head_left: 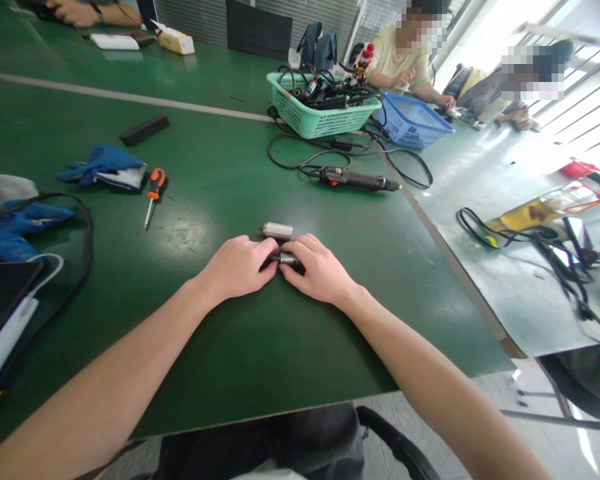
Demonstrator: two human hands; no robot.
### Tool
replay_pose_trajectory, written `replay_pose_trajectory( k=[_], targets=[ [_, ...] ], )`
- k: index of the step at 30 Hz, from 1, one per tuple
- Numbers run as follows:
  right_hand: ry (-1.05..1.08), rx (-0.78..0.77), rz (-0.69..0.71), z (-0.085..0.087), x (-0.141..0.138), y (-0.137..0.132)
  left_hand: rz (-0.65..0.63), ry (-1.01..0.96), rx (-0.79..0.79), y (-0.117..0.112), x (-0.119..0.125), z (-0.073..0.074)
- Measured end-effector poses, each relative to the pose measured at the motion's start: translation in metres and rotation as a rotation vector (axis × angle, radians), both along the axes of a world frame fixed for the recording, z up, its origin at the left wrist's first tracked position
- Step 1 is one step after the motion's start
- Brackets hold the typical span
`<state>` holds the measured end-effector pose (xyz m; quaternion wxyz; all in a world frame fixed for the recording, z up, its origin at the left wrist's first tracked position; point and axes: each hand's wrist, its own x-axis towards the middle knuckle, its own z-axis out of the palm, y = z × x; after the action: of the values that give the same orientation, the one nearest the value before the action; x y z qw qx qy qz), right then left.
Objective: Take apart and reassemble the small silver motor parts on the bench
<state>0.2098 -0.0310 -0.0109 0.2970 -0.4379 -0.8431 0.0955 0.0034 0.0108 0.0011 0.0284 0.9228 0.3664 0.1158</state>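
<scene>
My left hand (243, 265) and my right hand (316, 268) meet over the green table, fingertips almost touching. Between them is a small dark metal cylindrical part (287, 258), pinched by the fingers of both hands. Its ends are partly covered by my fingers, so its exact kind cannot be made out. Just beyond my fingertips a silver metal cylinder (279, 231), which looks like a small motor, lies on its side. An orange and black screwdriver (155, 190) rests to the left, its shaft toward me.
A corded electric screwdriver (357, 179) lies ahead right, its cable looping toward a green basket (325, 122) of tools. Beside that stands a blue basket (413, 122). Blue gloves (103, 167), a dark bar (144, 130) and a black-screened device (7, 293) are leftward. Other people sit across the tables.
</scene>
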Motion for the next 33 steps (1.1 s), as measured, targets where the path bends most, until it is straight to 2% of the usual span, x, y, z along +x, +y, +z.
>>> replay_pose_trajectory(
  k=[33],
  targets=[
    [-0.018,-0.002,0.001,-0.0008,0.0009,0.0005,-0.021,-0.014,-0.022,0.0001,-0.0011,-0.0002]
  ],
)
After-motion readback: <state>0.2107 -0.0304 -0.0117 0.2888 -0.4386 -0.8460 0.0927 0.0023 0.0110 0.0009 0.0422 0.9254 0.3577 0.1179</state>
